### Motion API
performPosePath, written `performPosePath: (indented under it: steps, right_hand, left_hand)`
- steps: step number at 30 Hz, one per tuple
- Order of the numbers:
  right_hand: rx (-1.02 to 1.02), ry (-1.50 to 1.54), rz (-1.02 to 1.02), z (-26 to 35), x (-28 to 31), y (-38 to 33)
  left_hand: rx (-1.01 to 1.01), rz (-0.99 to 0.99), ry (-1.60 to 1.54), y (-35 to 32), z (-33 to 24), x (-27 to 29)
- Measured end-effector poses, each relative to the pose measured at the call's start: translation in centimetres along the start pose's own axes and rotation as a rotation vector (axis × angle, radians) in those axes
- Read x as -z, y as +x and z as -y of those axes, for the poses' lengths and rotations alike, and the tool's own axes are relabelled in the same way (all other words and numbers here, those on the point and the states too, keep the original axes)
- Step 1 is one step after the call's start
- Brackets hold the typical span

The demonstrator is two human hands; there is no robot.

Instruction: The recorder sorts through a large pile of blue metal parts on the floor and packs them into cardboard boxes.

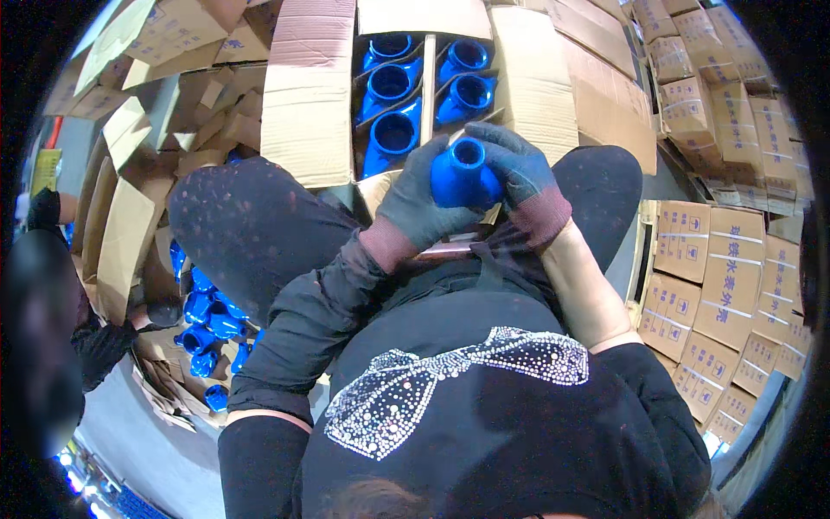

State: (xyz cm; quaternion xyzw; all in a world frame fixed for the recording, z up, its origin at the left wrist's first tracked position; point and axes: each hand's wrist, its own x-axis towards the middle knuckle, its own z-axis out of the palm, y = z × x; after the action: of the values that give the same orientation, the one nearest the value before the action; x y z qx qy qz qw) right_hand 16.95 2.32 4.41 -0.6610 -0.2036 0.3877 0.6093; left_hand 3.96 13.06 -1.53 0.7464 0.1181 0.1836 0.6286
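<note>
Open divided carton (532,78) ahead of knees holds five blue pipe fittings (393,82) upright in cells, so packing looks partly done; sixth blue fitting (458,173) over lap, left hand (419,203) wrapped around it, right hand (519,169) curled on top; loose blue fittings (207,324) heaped at left.

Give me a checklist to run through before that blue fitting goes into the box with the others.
1. Blue fitting held by both hands: ok.
2. Left hand grip wraps its lower body: ok.
3. Right hand grip on its upper side: ok.
4. Open carton flaps folded back: ok.
5. Free slot among the packed fittings: cannot tell.
6. Fitting's bore free of debris: cannot tell.
</note>
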Motion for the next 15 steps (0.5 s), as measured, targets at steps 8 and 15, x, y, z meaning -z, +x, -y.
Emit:
performPosePath:
  steps: [8, 15]
  right_hand:
    - [-0.052, -0.071, -0.042, -0.1, 0.1, -0.8]
    - [-0.063, -0.109, -0.049, -0.5, 0.6, -1.1]
  left_hand:
    - [-0.036, 0.025, 0.052, 0.1, 0.2, -0.2]
    - [-0.101, 0.067, 0.106, 0.3, 0.8, -0.6]
